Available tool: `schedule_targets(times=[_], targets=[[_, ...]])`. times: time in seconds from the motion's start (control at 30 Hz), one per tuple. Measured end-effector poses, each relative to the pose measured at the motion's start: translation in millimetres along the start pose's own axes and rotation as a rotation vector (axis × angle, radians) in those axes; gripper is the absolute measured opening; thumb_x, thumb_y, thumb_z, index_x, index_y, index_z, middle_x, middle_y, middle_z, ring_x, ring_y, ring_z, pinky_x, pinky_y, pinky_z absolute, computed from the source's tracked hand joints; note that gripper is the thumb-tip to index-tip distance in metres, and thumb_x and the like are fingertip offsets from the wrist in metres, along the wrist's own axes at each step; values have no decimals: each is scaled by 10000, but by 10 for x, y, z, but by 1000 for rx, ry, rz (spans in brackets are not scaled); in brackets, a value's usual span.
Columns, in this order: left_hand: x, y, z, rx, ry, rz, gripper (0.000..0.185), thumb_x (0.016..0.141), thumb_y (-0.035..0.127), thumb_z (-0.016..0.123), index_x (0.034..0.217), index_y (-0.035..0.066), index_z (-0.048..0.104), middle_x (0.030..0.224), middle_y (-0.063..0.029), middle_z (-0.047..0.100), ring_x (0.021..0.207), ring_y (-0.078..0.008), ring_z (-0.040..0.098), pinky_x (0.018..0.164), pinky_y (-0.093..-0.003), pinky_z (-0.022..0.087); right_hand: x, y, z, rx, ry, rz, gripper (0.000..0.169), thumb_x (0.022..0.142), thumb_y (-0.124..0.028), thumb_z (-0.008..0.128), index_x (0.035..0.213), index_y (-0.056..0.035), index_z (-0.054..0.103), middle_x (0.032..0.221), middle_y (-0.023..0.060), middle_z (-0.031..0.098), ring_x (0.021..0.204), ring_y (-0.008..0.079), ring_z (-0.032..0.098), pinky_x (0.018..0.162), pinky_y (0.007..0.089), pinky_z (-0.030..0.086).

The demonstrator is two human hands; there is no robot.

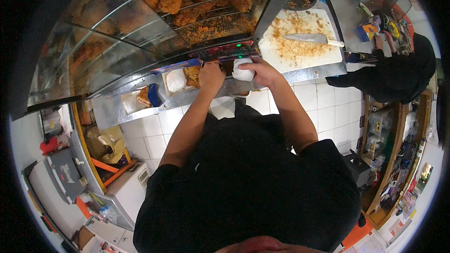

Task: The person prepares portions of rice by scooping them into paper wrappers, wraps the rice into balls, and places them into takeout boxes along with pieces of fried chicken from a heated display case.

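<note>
My right hand [264, 72] grips a white paper-wrapped bundle [243, 73], rounded in shape, with the thumb across its top. My left hand [212, 76] is curled beside a piece of fried chicken [192, 76] in an open paper box; its fingertips are hidden, so what they hold does not show. Another white wrapped bundle [176, 80] sits in that box, left of the chicken. Further left, a second open box [140, 113] contains a similar white bundle [132, 104] and a fried piece [143, 97] partly behind a blue flap [153, 95].
Above the steel counter ledge [109, 112] stands a glass display case [116, 17] with fried chicken on wire racks. A knife [309, 38] lies on a crumb-strewn white cutting board [299, 56]. At right, another person [400, 70] in black reaches over a worktop. Wooden shelves [386, 161] hold supplies.
</note>
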State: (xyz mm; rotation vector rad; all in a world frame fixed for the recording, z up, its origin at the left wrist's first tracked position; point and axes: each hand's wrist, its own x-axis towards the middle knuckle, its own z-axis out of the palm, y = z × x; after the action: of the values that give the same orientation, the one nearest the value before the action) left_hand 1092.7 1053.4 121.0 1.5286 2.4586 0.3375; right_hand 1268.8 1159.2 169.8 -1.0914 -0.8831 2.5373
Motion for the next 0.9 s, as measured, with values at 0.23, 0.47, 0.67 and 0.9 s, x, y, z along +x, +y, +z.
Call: schedule_targets(times=[0.23,0.47,0.67,0.9], targets=[[-88,118,-85,-249,122,-179,200,775,186,675,823,-7,648,736,-229,654,745,-393,675,671,-462,536,52,1,-577,-21,-67,24,613,798,-60,755,1328,18,458,1209,154,618,1098,267,634,907,378,544],[-288,373,-132,-702,322,-211,191,757,108,720,769,-28,586,675,-142,632,623,-218,618,594,-351,486,-192,-193,-364,-24,-237,9,582,816,-61,748,1329,-3,480,1221,130,611,1123,242,614,976,372,504],[-285,307,-145,-1057,90,-423,219,770,117,730,895,-8,600,809,-64,633,708,-148,589,646,-299,491,361,146,-20,-171,134,-97,586,772,-131,790,1284,6,541,1112,104,656,1006,205,647,828,328,518],[-251,66,95,-1263,11,-458,337,775,83,735,1073,13,594,917,-63,641,817,-154,607,688,-295,515,786,521,58,-1191,306,-459,727,628,-265,807,1241,7,526,1148,191,626,1086,328,616,913,388,505]])
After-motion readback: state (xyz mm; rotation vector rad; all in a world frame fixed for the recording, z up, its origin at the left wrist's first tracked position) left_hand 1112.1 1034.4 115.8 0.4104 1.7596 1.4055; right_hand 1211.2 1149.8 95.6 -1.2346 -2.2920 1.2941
